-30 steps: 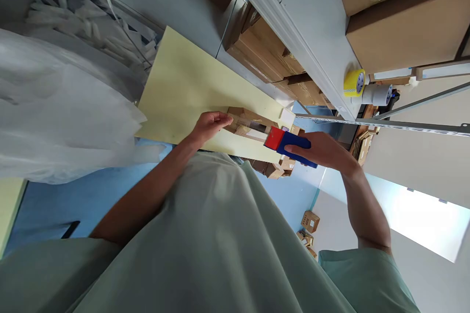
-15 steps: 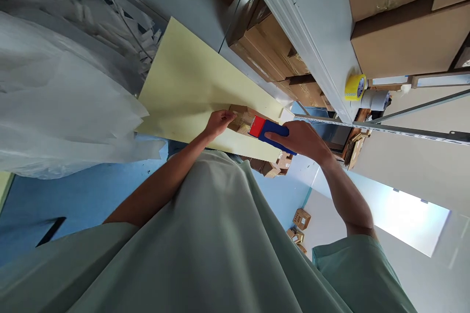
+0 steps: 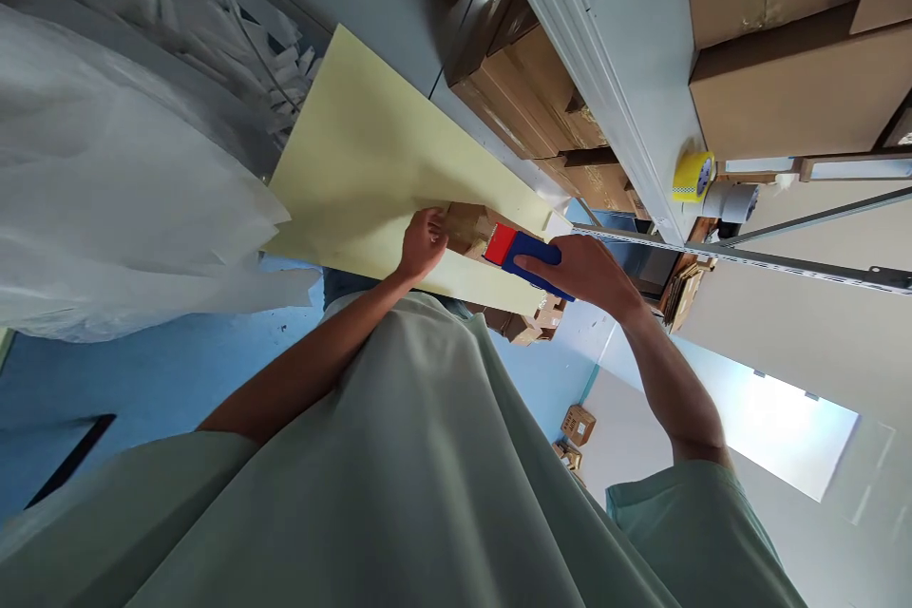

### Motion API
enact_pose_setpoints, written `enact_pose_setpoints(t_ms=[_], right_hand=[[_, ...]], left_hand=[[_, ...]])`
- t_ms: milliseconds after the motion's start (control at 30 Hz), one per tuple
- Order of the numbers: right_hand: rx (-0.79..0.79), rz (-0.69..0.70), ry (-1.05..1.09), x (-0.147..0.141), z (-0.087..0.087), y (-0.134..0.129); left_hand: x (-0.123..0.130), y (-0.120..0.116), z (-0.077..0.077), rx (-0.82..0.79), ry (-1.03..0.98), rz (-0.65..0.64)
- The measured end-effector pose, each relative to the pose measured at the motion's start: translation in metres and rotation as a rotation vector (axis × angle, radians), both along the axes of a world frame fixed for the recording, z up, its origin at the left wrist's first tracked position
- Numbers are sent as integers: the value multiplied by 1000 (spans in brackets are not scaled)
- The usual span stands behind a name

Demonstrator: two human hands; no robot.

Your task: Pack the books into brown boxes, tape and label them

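A small brown cardboard box (image 3: 466, 226) lies on the pale yellow tabletop (image 3: 356, 152). At the box's left end is my left hand (image 3: 424, 245), its fingers curled in against the cardboard. My right hand (image 3: 580, 268) grips a blue and red tape dispenser (image 3: 531, 256), thumb along its upper side. The dispenser's red end rests at the right end of the box and hides part of it. Whether tape runs between the dispenser and my left fingers is too fine to make out.
White wrapping sheets (image 3: 128, 180) bulge over the left side. Larger cartons (image 3: 527, 76) stand behind the table under a white shelf (image 3: 634, 28), where a yellow tape roll (image 3: 693, 176) sits near the edge. More small boxes (image 3: 523, 328) are below the table's near edge.
My left hand has turned and closed in against the box's left end, where its fingertips were pinched together before. My right hand and the tape dispenser have hardly moved.
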State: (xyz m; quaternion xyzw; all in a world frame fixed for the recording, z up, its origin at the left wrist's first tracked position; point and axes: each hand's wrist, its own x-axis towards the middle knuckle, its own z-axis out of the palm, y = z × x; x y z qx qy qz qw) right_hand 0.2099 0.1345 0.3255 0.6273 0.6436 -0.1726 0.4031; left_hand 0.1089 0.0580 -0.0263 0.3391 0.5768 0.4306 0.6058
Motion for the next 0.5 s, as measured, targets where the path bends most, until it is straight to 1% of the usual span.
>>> enact_pose_setpoints(t_ms=[67, 133, 200, 267, 367, 500], right_hand=[[-10, -15, -9, 0, 1, 0], [-24, -31, -9, -1, 2, -1], [-38, -36, -11, -5, 4, -1], [-51, -28, -20, -12, 7, -2], [-66, -1, -45, -21, 10, -3], [-86, 37, -69, -25, 9, -4]], left_hand=[[-2, -7, 16, 150, -79, -30], [-2, -13, 34, 290, -106, -99], [0, -13, 50, 372, -63, -170], [1, -7, 60, 416, 16, -236], [1, 8, 65, 475, 106, -335], [-2, 25, 61, 508, 190, -476]])
